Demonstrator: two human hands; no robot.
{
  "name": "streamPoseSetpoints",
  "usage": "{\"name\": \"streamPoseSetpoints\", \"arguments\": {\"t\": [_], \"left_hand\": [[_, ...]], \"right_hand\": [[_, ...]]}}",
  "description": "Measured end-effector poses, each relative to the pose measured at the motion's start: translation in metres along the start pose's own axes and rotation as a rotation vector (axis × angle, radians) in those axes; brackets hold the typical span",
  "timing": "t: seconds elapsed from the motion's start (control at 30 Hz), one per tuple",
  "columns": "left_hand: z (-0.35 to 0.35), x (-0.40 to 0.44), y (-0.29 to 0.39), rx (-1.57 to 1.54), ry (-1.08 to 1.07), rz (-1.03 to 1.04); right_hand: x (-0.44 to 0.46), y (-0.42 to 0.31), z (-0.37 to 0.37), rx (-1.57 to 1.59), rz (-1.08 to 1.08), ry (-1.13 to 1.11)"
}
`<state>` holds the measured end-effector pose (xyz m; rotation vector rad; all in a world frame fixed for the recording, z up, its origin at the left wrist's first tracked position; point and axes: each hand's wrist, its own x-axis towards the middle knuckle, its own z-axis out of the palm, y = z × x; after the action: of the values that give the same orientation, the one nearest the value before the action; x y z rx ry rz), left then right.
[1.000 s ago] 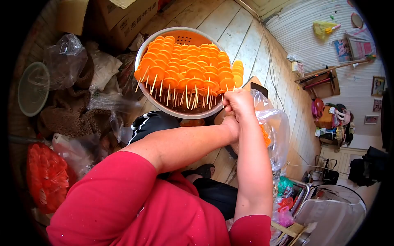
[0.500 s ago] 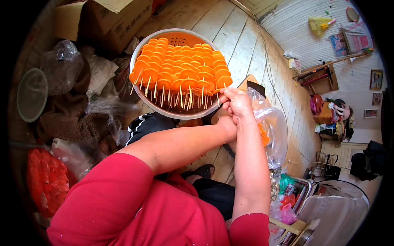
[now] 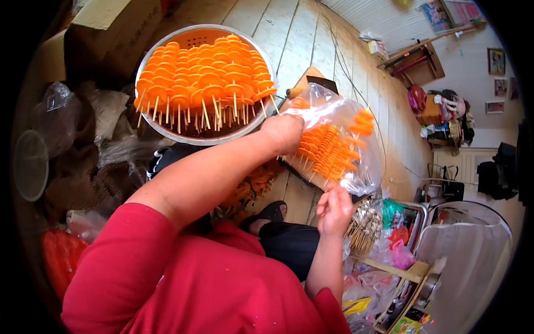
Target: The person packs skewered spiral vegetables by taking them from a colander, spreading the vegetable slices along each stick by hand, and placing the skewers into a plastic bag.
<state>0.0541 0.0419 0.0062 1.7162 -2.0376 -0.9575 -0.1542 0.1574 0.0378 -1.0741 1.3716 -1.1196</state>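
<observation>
My left hand (image 3: pixel 283 132) is closed on the edge of a clear plastic bag (image 3: pixel 371 161). Inside the bag lie several skewers of orange spiral-cut slices (image 3: pixel 328 149), their stick ends pointing toward me. At the bag's near end, my right hand (image 3: pixel 335 209) has its fingers pinched around what looks like the stick end of a skewer; the fingers partly hide it. To the left stands a metal-rimmed colander (image 3: pixel 146 62), heaped with more orange spiral skewers (image 3: pixel 208 72), sticks facing my side.
A board with a dark blade-like piece (image 3: pixel 321 83) lies beyond the bag. Pale sticks and mushroom-like pieces (image 3: pixel 364 222) sit right of my right hand. A cardboard box (image 3: pixel 114 33) and crumpled plastic are on the left. Orange scraps (image 3: pixel 245 192) lie below my left arm.
My right hand has moved from the colander's right edge down to the near end of the bag. My left hand has shifted left and up, holding the bag's edge. The view has turned right.
</observation>
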Motion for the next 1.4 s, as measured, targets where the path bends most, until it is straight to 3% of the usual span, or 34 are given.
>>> {"name": "streamPoseSetpoints", "arguments": {"t": [0.13,0.27,0.6,0.8,0.87,0.93,1.0,1.07,1.1,1.2,1.33,1.4], "left_hand": [[-0.005,0.0,0.004,0.021,0.024,-0.055],[-0.005,-0.014,0.011,0.164,0.198,-0.006],[0.004,-0.038,0.028,0.213,0.093,0.083],[0.011,-0.045,0.038,0.353,-0.458,0.221],[0.019,-0.051,0.036,0.343,-0.453,0.313],[0.02,-0.054,0.037,0.416,-0.587,0.4],[0.021,-0.058,0.037,0.444,-0.689,0.456],[0.023,-0.065,0.039,0.437,-0.748,0.51],[0.025,-0.067,0.041,0.435,-0.819,0.527],[0.067,-0.071,0.041,0.46,-0.94,0.604],[0.081,-0.079,0.046,0.576,-1.017,0.663],[0.059,-0.079,0.048,0.525,-1.014,0.619]], "right_hand": [[-0.024,0.043,-0.028,-0.018,0.185,0.068],[0.013,0.07,-0.039,-0.028,0.278,0.125],[0.097,0.098,-0.024,-0.077,0.355,0.134],[0.102,0.11,-0.019,-0.075,0.479,0.121],[0.098,0.108,-0.017,-0.18,0.486,0.1],[0.094,0.1,-0.015,-0.378,0.48,0.087],[0.091,0.081,-0.017,-0.862,0.351,-0.012],[0.089,0.093,-0.029,-0.88,0.057,0.179],[0.083,0.066,-0.012,-0.864,0.018,0.19],[0.072,0.004,0.053,-0.703,-0.274,-0.057],[0.096,-0.022,0.131,-0.924,-0.565,-0.218],[0.119,-0.018,0.158,-1.156,-0.527,-0.187]]}}
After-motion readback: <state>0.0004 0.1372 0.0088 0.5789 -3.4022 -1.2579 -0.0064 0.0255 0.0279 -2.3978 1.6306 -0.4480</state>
